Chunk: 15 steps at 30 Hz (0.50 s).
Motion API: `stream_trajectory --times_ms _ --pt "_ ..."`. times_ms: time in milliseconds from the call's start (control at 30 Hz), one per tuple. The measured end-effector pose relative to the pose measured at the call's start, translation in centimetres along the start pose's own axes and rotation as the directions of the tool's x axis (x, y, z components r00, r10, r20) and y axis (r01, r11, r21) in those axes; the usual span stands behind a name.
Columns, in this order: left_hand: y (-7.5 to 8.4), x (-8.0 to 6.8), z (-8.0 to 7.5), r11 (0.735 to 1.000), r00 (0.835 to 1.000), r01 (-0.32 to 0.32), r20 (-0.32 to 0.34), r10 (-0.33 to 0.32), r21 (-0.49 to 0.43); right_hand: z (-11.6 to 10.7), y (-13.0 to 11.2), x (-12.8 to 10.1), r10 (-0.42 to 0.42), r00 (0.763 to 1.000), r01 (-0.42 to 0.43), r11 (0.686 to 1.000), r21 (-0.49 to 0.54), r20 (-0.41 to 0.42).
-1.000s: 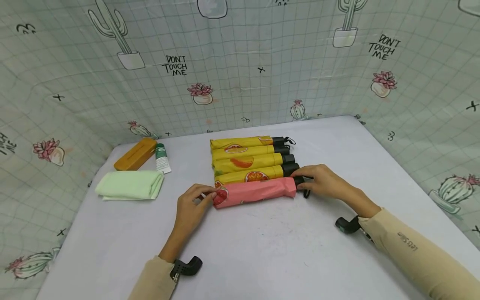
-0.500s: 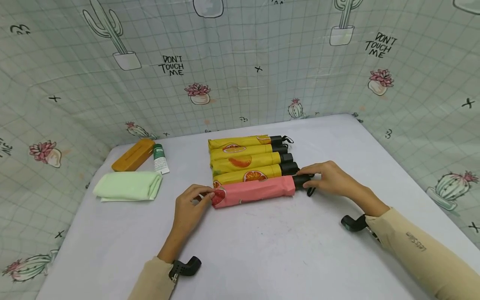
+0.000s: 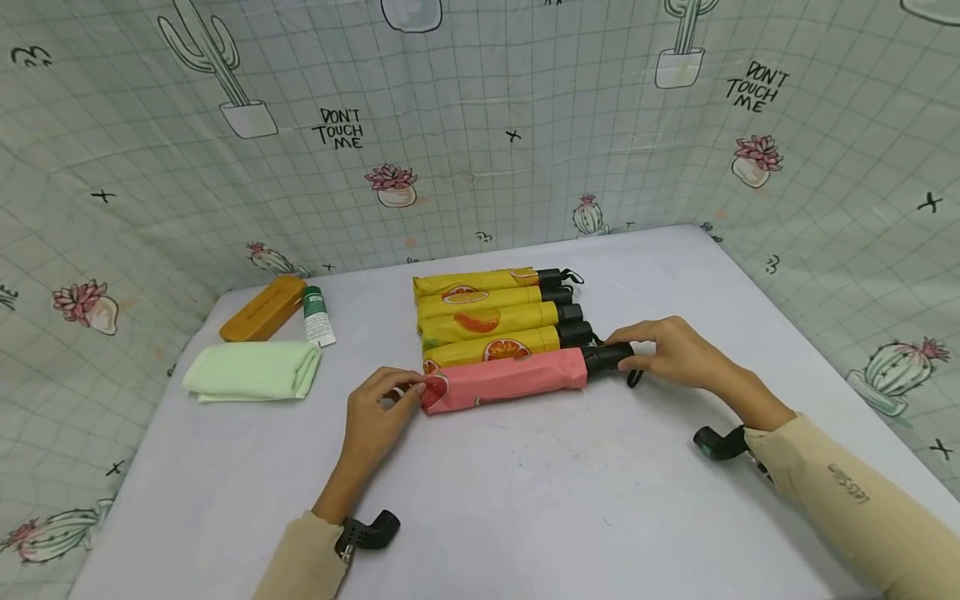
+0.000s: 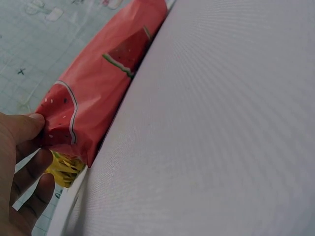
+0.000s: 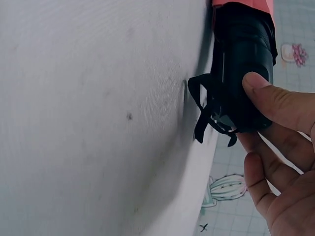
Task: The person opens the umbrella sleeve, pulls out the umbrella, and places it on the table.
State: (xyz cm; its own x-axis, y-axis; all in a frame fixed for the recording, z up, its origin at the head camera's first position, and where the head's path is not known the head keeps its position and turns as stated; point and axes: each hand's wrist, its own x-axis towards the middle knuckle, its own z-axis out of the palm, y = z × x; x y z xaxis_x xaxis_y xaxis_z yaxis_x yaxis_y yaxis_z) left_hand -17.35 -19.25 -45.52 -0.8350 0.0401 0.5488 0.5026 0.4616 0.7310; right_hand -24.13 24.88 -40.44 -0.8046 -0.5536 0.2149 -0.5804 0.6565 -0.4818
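Observation:
A folded umbrella in a pink watermelon-print sleeve (image 3: pixel 517 377) lies crosswise on the white table. At its left end my left hand (image 3: pixel 381 410) pinches the sleeve's closed corner between thumb and fingers, as the left wrist view also shows. My right hand (image 3: pixel 678 354) grips the end of the black umbrella handle (image 5: pixel 243 64), thumb on the near side and fingers behind. A black wrist strap (image 5: pixel 209 105) dangles from the handle's end. A length of the handle sticks out of the sleeve's open mouth.
Several folded umbrellas in yellow fruit-print sleeves (image 3: pixel 487 321) lie in a row just behind the pink one, black handles to the right. On the left are a folded light green cloth (image 3: pixel 251 371), an orange-yellow case (image 3: pixel 262 308) and a green-and-white tube (image 3: pixel 318 317).
My right hand has moved right with the handle, so more black handle shows outside the pink sleeve. My left hand keeps its pinch on the sleeve's left end.

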Motion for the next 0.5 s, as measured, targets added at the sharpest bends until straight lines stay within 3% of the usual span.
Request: stream_trajectory --times_ms 500 --pt "0.0 0.0 -0.1 1.0 1.0 0.017 0.004 -0.017 0.003 -1.4 0.7 -1.2 0.02 1.0 -0.021 0.999 -0.031 -0.012"
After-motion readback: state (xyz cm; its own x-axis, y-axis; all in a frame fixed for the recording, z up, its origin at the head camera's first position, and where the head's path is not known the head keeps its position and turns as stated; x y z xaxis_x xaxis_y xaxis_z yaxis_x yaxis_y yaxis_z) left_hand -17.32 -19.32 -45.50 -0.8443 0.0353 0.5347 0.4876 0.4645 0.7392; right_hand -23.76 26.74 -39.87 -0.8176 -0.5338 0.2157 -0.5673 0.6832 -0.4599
